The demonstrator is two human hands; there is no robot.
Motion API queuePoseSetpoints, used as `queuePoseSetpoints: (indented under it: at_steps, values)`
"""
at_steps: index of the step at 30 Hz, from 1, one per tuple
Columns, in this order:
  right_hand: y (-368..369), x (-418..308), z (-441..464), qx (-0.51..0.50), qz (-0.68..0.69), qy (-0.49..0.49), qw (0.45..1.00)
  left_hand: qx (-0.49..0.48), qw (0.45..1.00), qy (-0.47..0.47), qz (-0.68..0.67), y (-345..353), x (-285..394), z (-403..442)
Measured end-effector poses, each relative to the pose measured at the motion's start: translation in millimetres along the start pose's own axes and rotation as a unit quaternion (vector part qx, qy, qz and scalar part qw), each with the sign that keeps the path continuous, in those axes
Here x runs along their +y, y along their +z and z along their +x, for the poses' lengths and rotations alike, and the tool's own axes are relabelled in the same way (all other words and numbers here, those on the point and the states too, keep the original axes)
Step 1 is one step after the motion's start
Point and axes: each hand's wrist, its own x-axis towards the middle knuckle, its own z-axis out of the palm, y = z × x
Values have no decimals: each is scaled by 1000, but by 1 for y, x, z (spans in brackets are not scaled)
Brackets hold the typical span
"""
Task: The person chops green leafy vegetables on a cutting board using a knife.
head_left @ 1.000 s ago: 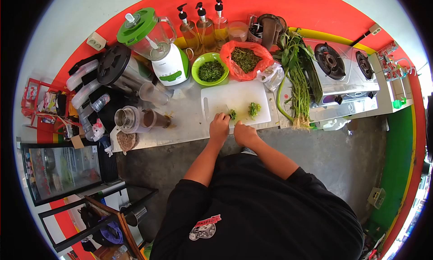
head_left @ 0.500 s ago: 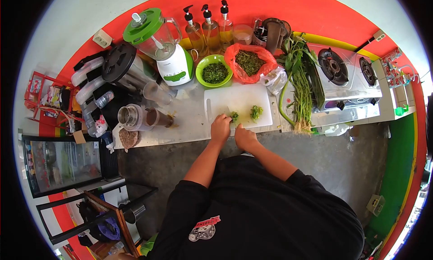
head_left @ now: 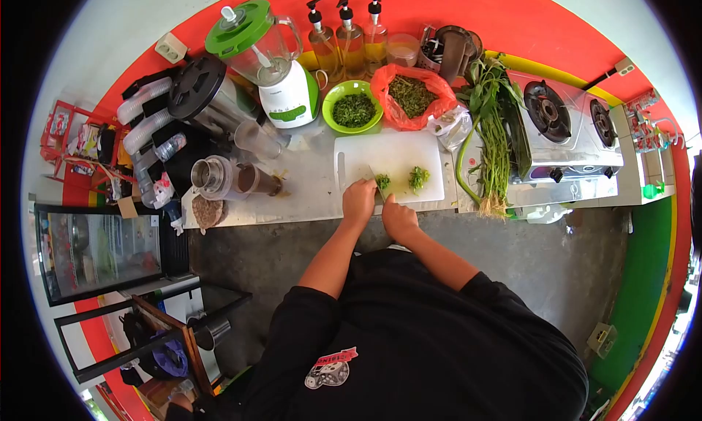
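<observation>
On the white cutting board (head_left: 351, 145), my left hand (head_left: 359, 199) is closed at the near edge, its fingertips beside a small heap of chopped greens (head_left: 382, 180). What those fingers hold is hidden. My right hand (head_left: 400, 220) is closed around the handle of a knife (head_left: 378, 186), whose thin blade points away from me between the left fingers and the heap. A second heap of cut greens (head_left: 418, 178) lies further right on the board. Behind the board stand a green bowl of chopped leaves (head_left: 353, 110) and a red plastic bag of greens (head_left: 411, 95).
Long-stemmed greens (head_left: 494, 158) lie right of the board, beside a gas stove (head_left: 569, 147). A blender (head_left: 287, 96), pump bottles (head_left: 349, 48) and a clear cup (head_left: 257, 139) stand behind and left. A jar of brown contents (head_left: 257, 180) lies near the left front.
The camera view has shifted slightly, moving the counter rightward in the picture. The knife blade shows more clearly between my hands, which remain close together at the board's near edge.
</observation>
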Motion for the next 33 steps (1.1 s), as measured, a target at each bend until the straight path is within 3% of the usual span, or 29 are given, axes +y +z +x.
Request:
queuePoseSetpoints:
  at_steps: [5, 8, 10, 13, 19, 22, 29, 33]
  values:
    - [-6, 2, 11, 23, 16, -13, 1000, 47, 996, 80, 19, 8, -6, -13]
    - [-6, 1, 1, 7, -40, -49, 998, 54, 997, 51, -9, 8, -9, -11]
    - [-2, 0, -4, 8, -24, -18, 1000, 29, 996, -25, -86, 7, -8, -7]
    - [-1, -1, 6, 18, 7, -2, 1000, 48, 994, -51, -89, 4, -3, -5]
    - [-17, -7, 18, -13, -35, -29, 999, 6, 998, -50, -48, -3, -3, -2]
    - [-14, -5, 2, -39, -40, -36, 998, 39, 998, -36, -16, 4, 0, -11]
    - [1, -7, 15, -1, 1, 0, 1000, 46, 999, 19, 14, 2, -1, -17]
    - [-6, -1, 15, 3, -22, -27, 999, 51, 998, -35, -19, 2, 5, -11]
